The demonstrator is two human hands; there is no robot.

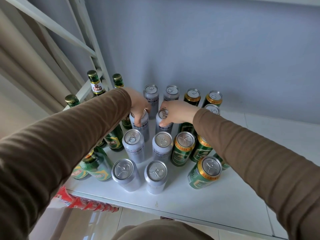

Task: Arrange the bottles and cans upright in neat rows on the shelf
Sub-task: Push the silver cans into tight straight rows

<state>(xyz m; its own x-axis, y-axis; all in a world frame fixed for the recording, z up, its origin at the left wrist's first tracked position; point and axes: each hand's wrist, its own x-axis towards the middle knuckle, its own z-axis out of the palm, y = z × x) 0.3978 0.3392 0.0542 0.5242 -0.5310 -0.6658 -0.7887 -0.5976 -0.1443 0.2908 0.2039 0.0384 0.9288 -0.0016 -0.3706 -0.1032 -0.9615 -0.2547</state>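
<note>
Several silver cans and green cans stand upright in rows on the white shelf (199, 201). Green glass bottles (96, 84) stand along its left side, partly hidden by my left sleeve. My left hand (138, 104) grips the top of a silver can (141, 127) in the third row back. My right hand (178, 112) grips the top of the silver can (163, 125) beside it. A green can (205, 172) stands alone at the front right.
A grey wall backs the shelf. White frame bars (90, 49) rise at the left, with a beige curtain (20, 66) beyond. Red packaging (86, 203) shows below the shelf's front edge. The shelf's right part (277, 135) holds nothing.
</note>
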